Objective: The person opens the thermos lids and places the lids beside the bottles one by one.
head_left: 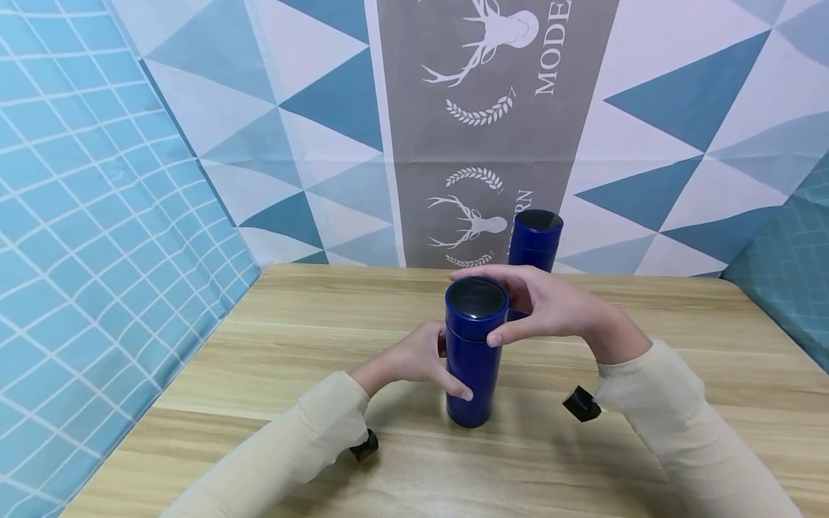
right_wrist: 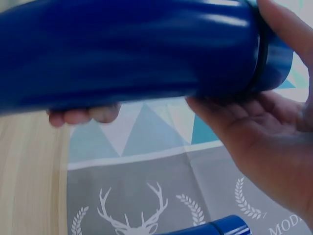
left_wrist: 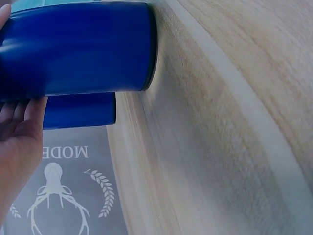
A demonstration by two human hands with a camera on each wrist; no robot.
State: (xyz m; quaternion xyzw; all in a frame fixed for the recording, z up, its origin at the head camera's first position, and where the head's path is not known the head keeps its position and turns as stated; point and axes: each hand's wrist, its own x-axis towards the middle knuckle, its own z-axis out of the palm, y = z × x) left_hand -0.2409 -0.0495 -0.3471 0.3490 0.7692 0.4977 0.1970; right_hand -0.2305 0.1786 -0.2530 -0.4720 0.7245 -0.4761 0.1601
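A dark blue thermos flask [head_left: 471, 370] with a black top stands upright in front of the person, between both hands. The left hand [head_left: 419, 356] grips its lower body, thumb across the near side and fingers behind. Around the lid at the top, the right hand [head_left: 555, 302] holds on, its thumb on the near side and its fingers round the back. In the right wrist view, fingertips of the left hand [right_wrist: 83, 115] show beneath the flask's body. Whether the base touches the table is hard to tell.
Behind the right hand stands a second blue flask [head_left: 536, 241], partly hidden, near the back of the wooden table [head_left: 324, 302]. A patterned cloth with deer heads [head_left: 482, 32] hangs behind, and a blue tiled sheet [head_left: 78, 216] lies along the left.
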